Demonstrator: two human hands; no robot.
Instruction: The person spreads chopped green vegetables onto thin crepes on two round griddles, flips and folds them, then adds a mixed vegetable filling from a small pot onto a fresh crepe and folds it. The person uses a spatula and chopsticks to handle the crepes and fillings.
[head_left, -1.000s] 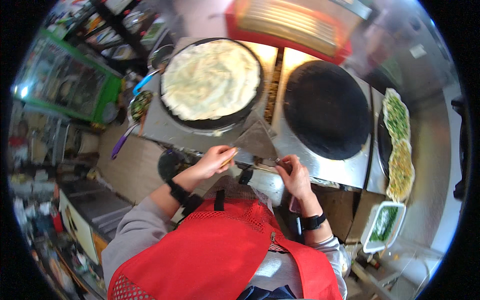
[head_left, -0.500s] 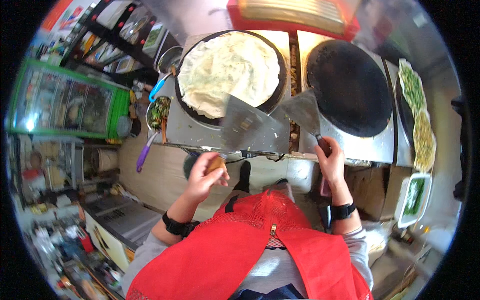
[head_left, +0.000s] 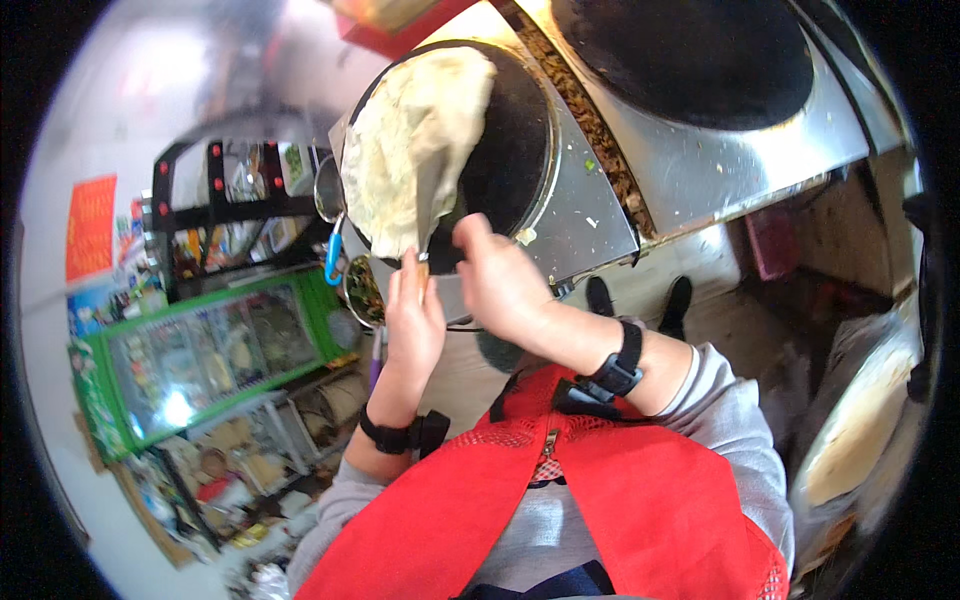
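Note:
A large pale pancake (head_left: 400, 130) lies on the left half of the round black griddle (head_left: 515, 130), its right part folded or lifted over. My left hand (head_left: 412, 320) is closed around the wooden handle of a wide metal scraper (head_left: 430, 185), whose blade stands nearly edge-on against the pancake. Close beside it, at the griddle's near edge, my right hand (head_left: 505, 290) is closed and slightly blurred. The second scraper, dark-handled, is mostly hidden behind that hand and the first blade.
A second black griddle (head_left: 690, 60) stands at the right, beyond a gap full of brown scraps (head_left: 585, 110). Left of the pancake are a blue-handled utensil (head_left: 334, 255) and a bowl of chopped greens (head_left: 362, 285). A green-framed display fridge (head_left: 215, 350) stands farther left.
Both hands have moved to the left griddle, the right crossing leftward. The pancake, spread flat before, is now gathered to the left, baring the griddle's right side. The view has turned left.

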